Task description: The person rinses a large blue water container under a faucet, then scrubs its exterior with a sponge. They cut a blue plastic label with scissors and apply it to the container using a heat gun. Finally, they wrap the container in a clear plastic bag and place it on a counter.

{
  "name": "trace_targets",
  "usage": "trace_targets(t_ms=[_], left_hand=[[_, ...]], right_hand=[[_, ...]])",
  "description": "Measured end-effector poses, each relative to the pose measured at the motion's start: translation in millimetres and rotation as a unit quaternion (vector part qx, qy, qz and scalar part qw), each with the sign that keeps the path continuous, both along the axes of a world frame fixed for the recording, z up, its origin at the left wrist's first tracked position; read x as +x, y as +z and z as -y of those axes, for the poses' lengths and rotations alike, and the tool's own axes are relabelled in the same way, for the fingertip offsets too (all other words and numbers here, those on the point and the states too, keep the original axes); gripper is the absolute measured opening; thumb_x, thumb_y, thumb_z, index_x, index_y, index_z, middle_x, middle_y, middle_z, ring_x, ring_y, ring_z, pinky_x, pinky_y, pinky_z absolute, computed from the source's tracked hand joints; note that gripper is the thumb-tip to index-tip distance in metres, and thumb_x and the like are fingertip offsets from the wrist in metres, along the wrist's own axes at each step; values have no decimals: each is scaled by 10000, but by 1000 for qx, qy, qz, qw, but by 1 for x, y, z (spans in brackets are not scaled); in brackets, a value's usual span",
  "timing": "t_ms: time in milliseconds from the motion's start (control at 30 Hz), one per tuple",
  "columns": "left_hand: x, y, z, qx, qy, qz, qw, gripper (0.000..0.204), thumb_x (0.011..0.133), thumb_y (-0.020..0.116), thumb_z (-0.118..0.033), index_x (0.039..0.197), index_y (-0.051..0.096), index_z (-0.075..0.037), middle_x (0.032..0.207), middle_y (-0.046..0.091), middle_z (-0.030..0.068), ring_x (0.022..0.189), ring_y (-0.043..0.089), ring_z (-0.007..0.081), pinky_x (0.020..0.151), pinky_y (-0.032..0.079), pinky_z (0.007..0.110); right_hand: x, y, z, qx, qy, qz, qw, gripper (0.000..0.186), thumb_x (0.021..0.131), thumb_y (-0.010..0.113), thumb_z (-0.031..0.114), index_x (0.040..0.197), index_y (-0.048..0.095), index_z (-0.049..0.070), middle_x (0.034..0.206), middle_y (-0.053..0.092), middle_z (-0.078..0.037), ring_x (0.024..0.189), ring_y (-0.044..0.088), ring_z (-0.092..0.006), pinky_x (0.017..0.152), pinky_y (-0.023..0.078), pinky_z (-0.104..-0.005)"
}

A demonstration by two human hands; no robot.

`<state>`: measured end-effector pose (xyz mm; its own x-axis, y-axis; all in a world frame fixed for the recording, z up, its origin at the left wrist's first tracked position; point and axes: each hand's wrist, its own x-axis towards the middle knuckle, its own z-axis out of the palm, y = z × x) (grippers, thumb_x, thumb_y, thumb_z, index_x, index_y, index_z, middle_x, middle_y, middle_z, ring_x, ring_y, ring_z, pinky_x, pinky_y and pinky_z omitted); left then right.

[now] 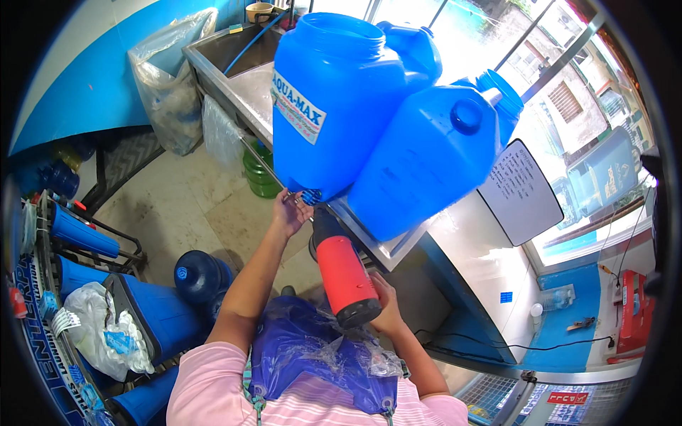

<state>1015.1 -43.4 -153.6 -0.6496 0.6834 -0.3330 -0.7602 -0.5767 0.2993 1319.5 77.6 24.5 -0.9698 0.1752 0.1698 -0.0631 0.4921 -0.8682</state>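
The right hand (386, 304) holds a red heat gun (346, 271), fingers closed around its mostly hidden grip, the dark nozzle (327, 223) aimed at a small blue fitting (310, 197) low on a large blue container (334, 142). The left hand (290, 213) is at that fitting, fingers curled; whether they pinch it I cannot tell. The container stands at the steel counter's (257, 96) front edge, beside another blue container (419, 156).

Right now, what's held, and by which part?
Right hand: red heat gun, near its rear, grip partly hidden. Left hand: at blue-patterned piece; hold unclear.
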Motion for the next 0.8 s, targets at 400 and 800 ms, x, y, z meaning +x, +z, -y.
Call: trace_targets(t_ms=[400, 800], left_hand=[[13, 23, 6, -87, 36, 25, 995, 552, 956, 363, -498, 1233, 394, -21, 1073, 603, 229, 1019, 590, 366, 854, 478, 478], [7, -13, 12, -76, 48, -22, 996, 530, 951, 388, -509, 1209, 481, -55, 1263, 552, 173, 1164, 528, 374, 929, 451, 505]], right_hand=[[32, -60, -27, -456, -24, 19, 889, 180, 790, 675, -25, 959, 617, -7, 818, 683, -114, 731, 680, -195, 660, 563, -320], [-10, -3, 6, -120, 44, -45, 991, 571, 708, 775, 117, 1234, 576, 15, 939, 573, -162, 864, 619, -294, 737, 489, -362]])
